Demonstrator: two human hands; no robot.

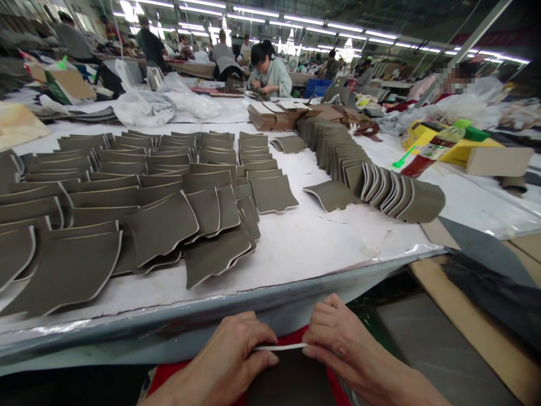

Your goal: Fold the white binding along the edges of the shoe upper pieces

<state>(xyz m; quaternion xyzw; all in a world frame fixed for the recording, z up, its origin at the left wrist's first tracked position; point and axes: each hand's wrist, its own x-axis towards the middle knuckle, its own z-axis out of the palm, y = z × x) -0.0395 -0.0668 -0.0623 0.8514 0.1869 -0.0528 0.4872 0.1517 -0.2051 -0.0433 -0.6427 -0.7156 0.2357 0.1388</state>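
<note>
Both of my hands pinch the pale top edge of a dark olive-brown sheet piece (289, 380) held low over a red cloth (167, 372), just in front of the table edge. My left hand (232, 352) grips the left end of that edge between thumb and fingers. At the right end, my right hand (338, 338) closes on it the same way. The lower part of the piece runs out of the picture. On the table ahead lie rows of matching olive pieces (160, 225), overlapping and slightly curled. A long leaning row of more pieces (333, 149) curves along the right.
The white-covered table (321, 254) spans the view. Brown stacked pieces (270, 115), clear plastic bags (146, 104) and a red-brown bottle (433, 151) stand farther back. Boards (477, 321) lie at the lower right. A person (270, 70) works across the table, others beyond.
</note>
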